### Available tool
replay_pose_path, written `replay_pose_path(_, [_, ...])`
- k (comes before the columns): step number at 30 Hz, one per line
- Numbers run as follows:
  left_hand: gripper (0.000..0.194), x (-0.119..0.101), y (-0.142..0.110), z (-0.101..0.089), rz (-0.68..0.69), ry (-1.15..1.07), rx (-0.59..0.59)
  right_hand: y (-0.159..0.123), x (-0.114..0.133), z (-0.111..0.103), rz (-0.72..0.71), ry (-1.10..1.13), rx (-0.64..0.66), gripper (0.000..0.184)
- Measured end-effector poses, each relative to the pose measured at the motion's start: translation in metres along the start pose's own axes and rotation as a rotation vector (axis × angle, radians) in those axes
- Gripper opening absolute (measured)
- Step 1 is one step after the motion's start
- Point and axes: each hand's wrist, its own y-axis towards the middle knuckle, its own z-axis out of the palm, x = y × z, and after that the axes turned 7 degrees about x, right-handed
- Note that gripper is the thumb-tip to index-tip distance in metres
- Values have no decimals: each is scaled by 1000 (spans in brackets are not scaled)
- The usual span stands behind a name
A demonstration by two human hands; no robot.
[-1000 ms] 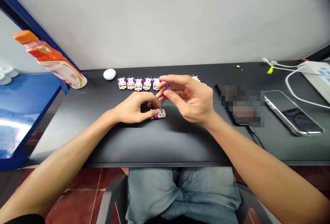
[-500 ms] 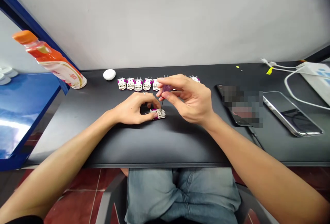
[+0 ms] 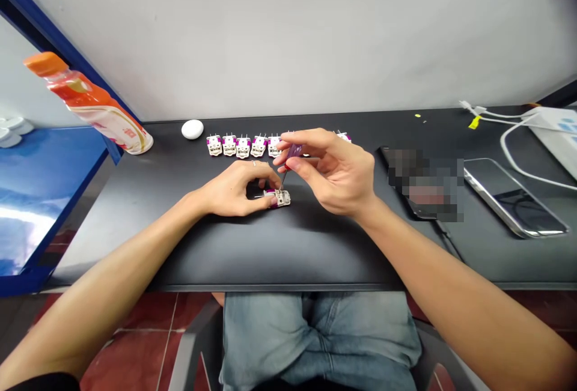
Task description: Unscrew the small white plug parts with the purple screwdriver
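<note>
On the black table, my left hand (image 3: pixel 238 190) pinches a small white and purple plug part with metal pins (image 3: pixel 283 198) between thumb and fingers, holding it flat. My right hand (image 3: pixel 337 170) grips the purple handle of a screwdriver (image 3: pixel 295 150), its thin shaft slanting down to the part. The tip touches the part's upper face; the exact spot is too small to make out. Behind my hands stands a row of similar white and purple plug parts (image 3: pixel 243 148), some of them hidden by my right hand.
An orange-capped bottle (image 3: pixel 106 116) stands at the left, near a white oval object (image 3: pixel 192 130). To the right lie a dark phone, partly blurred (image 3: pixel 411 208), a second phone (image 3: pixel 514 199), white cables (image 3: pixel 505 139) and a white box (image 3: pixel 556 139). The table's front edge (image 3: pixel 279 287) is close to my lap.
My right fingers have shifted slightly around the screwdriver handle, showing more of it than half a second ago. The plug part and my left hand stay almost in place.
</note>
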Motion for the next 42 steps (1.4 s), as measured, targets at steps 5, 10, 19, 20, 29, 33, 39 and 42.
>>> replay_pose_path(5, [17,2,0,1,-7,-9,-23,2,4,3,-25,-7,-94,34])
replay_pose_path(10, [21,12,-1,4,-77,35,-124,6,9,5,-20,-29,-191,26])
replay_pose_path(19, [36,20,-1,3,-242,264,-377,4,5,5,-41,-27,-183,33])
replay_pose_path(20, [33,17,-1,1,-242,265,-402,3,4,5,-27,-36,-173,33])
replay_pose_path(29, [26,2,-9,-24,-47,123,151,1,0,1,38,-60,-121,35])
replay_pose_path(33, [33,7,-22,-58,-119,188,202,1,0,2,28,-16,-120,35])
replay_pose_path(39, [40,16,-32,-78,-299,245,113,1,-1,2,44,-11,-115,31])
replay_pose_path(42, [37,20,-35,-81,-362,221,156,1,-2,2,42,4,-115,31])
